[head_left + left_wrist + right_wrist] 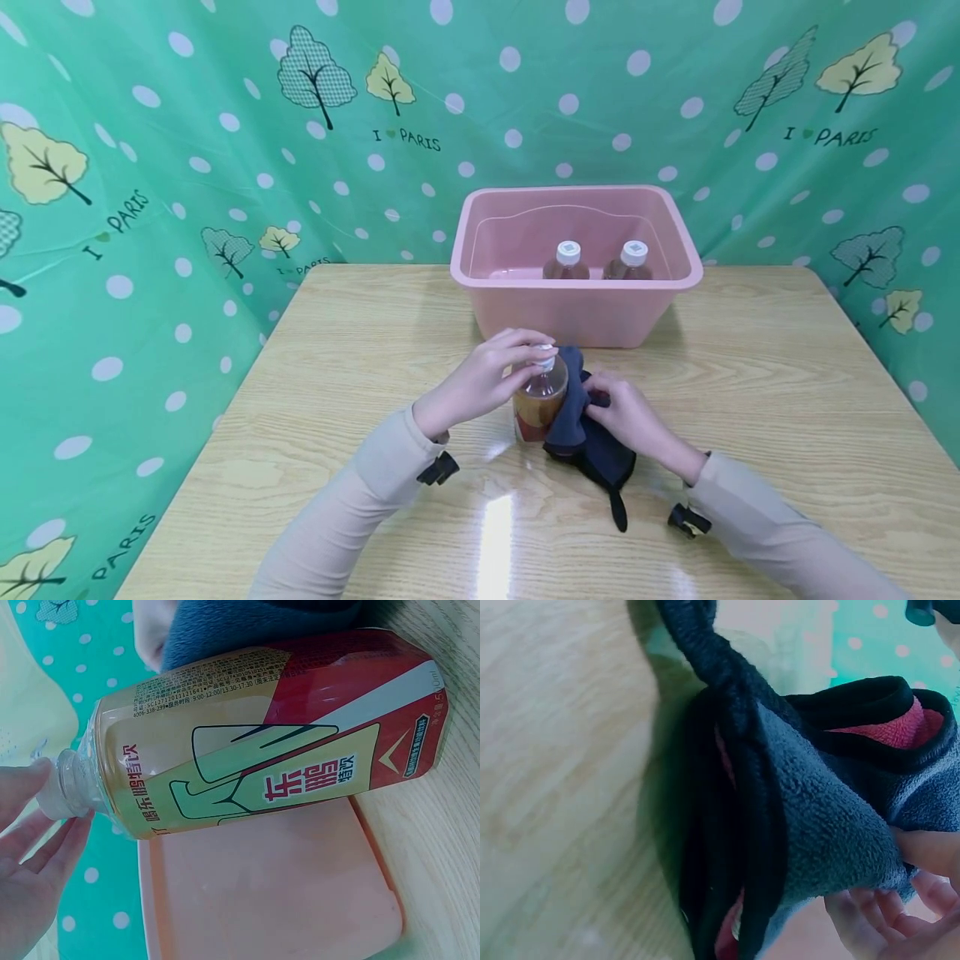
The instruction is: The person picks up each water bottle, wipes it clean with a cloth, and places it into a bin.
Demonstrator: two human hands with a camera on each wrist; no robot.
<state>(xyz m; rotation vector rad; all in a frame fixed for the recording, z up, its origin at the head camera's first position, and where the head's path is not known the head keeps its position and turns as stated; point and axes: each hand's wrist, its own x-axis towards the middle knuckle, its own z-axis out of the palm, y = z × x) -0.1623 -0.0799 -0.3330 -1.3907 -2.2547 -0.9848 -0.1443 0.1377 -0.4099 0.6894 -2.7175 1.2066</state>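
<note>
A bottle of amber drink [536,408] with a red and gold label stands upright on the table, just in front of the pink bin. My left hand [498,372] grips it by the white cap, thumb and fingers around the neck [71,784] in the left wrist view. Against the bottle's right side lies a dark blue-grey cloth [572,417] with black edging, a loop and a pink inner face. My right hand [626,412] pinches this cloth; in the right wrist view the thumb and fingers [930,851] hold a fold of it [832,817].
The pink bin [555,312] stands at the back of the wooden table [360,350]. Inside it, toward the right, are two white-capped bottles [567,254]. A green dotted curtain [517,100] hangs behind and to both sides.
</note>
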